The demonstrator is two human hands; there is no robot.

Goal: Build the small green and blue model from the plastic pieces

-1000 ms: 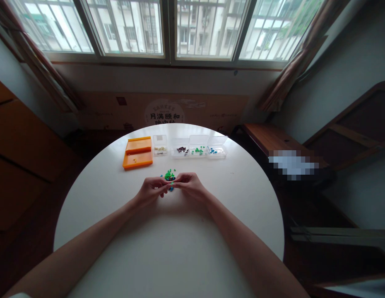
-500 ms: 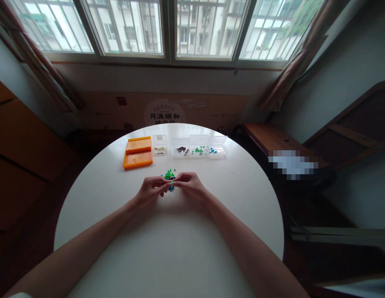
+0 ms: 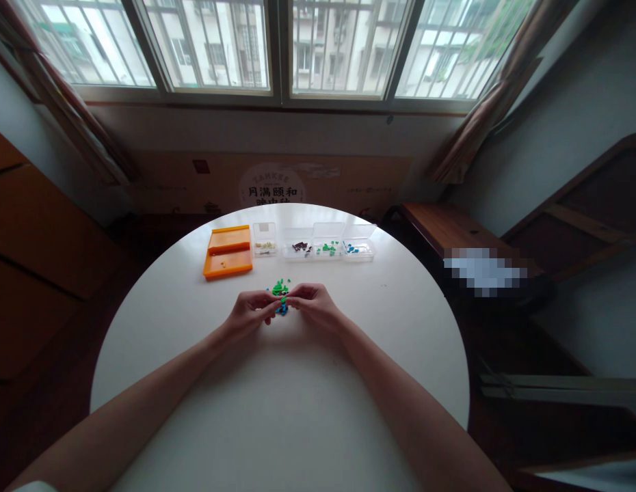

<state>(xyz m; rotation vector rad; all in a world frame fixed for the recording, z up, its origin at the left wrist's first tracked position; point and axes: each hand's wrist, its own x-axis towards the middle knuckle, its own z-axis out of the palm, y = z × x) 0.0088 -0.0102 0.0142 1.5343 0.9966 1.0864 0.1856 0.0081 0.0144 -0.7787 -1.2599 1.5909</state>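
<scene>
My left hand (image 3: pixel 253 307) and my right hand (image 3: pixel 310 301) meet at their fingertips over the middle of the white table. Between them a small green piece (image 3: pixel 284 300) is pinched, too small for me to tell its exact kind. Just beyond the fingers lies a loose heap of small green pieces (image 3: pixel 280 287). Blue and dark pieces (image 3: pixel 282 309) show beneath and between the fingertips. Part of this heap is hidden by my hands.
An orange tray (image 3: pixel 228 264) with a few tiny pieces stands at the back left of the round white table (image 3: pixel 292 396). To its right are clear plastic boxes with lids up: one with cream pieces (image 3: pixel 265 245), others with dark (image 3: pixel 300 247), green (image 3: pixel 328 248) and blue pieces (image 3: pixel 351 249).
Both hands stay nearly in place. The green piece between the fingertips has turned slightly and shows more plainly now.
</scene>
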